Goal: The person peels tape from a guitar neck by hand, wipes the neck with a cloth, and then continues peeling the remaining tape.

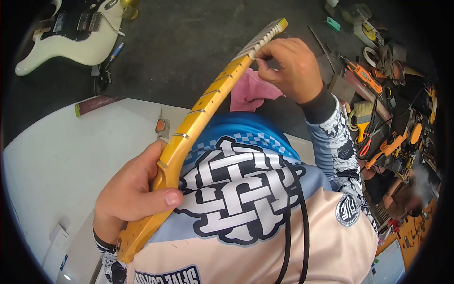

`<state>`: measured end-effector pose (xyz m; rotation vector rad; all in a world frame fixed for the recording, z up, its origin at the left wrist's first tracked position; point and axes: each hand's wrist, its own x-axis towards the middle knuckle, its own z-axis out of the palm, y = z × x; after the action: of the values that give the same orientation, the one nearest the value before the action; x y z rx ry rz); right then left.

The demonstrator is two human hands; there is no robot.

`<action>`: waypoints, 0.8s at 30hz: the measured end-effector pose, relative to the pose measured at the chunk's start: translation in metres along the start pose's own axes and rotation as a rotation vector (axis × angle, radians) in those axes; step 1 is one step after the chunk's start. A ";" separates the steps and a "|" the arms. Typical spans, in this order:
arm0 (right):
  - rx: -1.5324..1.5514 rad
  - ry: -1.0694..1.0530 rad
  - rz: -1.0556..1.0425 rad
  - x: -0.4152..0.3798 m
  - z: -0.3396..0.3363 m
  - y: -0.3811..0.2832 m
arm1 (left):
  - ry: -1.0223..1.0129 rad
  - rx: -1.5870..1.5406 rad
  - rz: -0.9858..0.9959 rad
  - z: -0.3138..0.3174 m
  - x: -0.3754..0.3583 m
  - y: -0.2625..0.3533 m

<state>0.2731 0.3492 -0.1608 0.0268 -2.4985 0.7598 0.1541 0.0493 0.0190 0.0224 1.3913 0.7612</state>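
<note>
A yellow guitar neck [201, 105] slants from lower left to upper right across my front. My left hand [130, 182] is closed around it near the headstock [137, 236], thumb on the near side. Metal frets cross the fretboard, and whitish strips that look like masking tape [260, 40] lie between the frets at the far end. My right hand [295, 66] is closed in a pinch at the neck's edge, where the whitish strips begin. What its fingertips hold is too small to make out. Behind the neck, below my right hand, a pink cloth [253, 90] lies on the dark surface.
A white electric guitar body [71, 52] lies at upper left, with a blue-handled screwdriver [116, 52] beside it. Crowded at right are an orange rotary tool [364, 75], a paintbrush [362, 116], red-handled scissors [365, 147] and tape rolls. Another person [402, 191] is at far right.
</note>
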 end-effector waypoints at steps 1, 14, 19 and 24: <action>-0.027 -0.011 -0.014 0.002 -0.001 -0.001 | -0.003 0.038 -0.011 -0.003 -0.001 0.000; -0.008 -0.113 0.044 0.004 -0.021 -0.002 | -0.014 0.048 0.010 -0.006 0.002 0.013; 0.210 0.024 0.242 -0.016 -0.003 -0.002 | -0.012 0.030 -0.014 0.000 0.004 0.024; 0.278 0.201 0.337 -0.020 0.016 -0.010 | 0.003 0.042 -0.054 0.004 0.003 0.031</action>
<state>0.2843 0.3298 -0.1772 -0.3620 -2.2149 1.1810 0.1429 0.0762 0.0308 0.0169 1.4051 0.6872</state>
